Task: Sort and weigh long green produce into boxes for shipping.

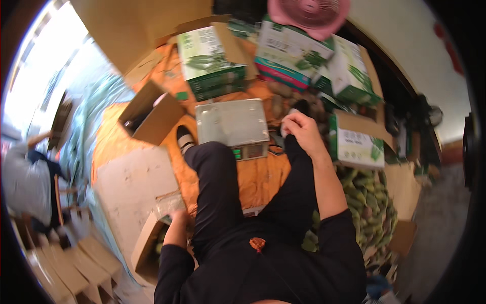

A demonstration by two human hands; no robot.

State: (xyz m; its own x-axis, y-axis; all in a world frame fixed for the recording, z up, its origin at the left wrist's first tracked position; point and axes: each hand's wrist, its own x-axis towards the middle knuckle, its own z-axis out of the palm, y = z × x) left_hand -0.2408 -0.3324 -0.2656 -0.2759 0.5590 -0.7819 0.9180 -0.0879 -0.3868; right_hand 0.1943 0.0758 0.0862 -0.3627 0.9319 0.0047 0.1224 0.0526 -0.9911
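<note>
My right hand (304, 133) hangs above my right shin and foot, its fingers curled together. Whatever lies between them, if anything, is hidden. Smeared by motion, my left hand (179, 218) is low beside my left thigh. It is at the upper rim of an open cardboard box (144, 248) with some greenish contents, next to a shiny clear plastic piece (169, 202). Whether it grips either one I cannot tell. Between my feet stands a weighing scale (232, 120) with a bare metal platform and a lit green display.
Green-and-white printed cartons (210, 61) stand ahead and to the right; a pink fan (311, 12) is behind them. A heap of green pods (369, 207) lies by my right leg. A small brown box (152, 112) sits on the orange sheet (114, 131). Another person (30, 182) is at far left.
</note>
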